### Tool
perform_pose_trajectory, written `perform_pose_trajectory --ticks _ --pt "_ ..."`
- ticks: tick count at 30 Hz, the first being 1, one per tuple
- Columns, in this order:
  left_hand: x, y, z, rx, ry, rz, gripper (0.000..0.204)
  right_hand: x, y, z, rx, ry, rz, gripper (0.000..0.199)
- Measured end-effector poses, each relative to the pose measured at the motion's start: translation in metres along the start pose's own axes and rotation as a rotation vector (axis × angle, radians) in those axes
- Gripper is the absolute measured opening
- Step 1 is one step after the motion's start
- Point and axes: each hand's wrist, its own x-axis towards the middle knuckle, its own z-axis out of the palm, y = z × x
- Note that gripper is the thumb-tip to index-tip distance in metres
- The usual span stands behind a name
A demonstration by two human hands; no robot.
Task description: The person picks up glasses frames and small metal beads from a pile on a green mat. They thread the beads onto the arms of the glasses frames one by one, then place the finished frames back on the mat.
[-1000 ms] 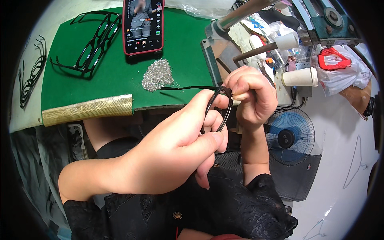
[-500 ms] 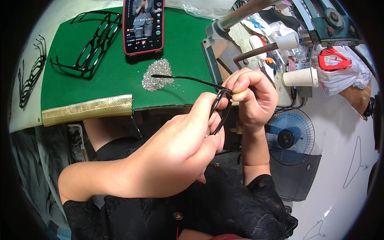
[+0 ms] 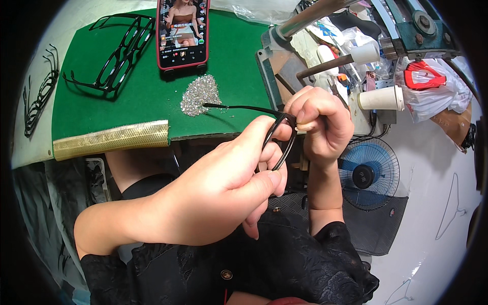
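Note:
Between my two hands is a black eyeglass frame, held above the front edge of the green mat. My left hand is closed around its rim. The thumb and fingers of my right hand pinch it at the hinge corner; whether they also hold some tiny part I cannot make out. One thin black temple arm points left from there, its tip over a heap of small silvery screw-like bits on the green mat. The far part of the frame is hidden behind my left hand.
Several black eyeglass frames stand at the left of the mat, and more farther left. A phone in a red case stands behind the heap. A gold mesh strip lines the front edge. At right are a metal hand press, a white cup and a fan.
The temple tip has shifted right and slightly down over the heap. My left hand has turned a little with the rim, and the phone's picture has changed.

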Motion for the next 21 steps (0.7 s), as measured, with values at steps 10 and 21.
perform_pose_trajectory --ticks 10,21 --pt "0.001 0.0 0.002 0.098 0.021 0.049 0.044 -0.011 -0.003 0.013 0.258 0.138 0.211 0.018" --pt "0.003 -0.002 0.0 0.248 0.009 0.056 0.043 -0.016 -0.002 0.002 0.274 0.121 0.265 0.012"
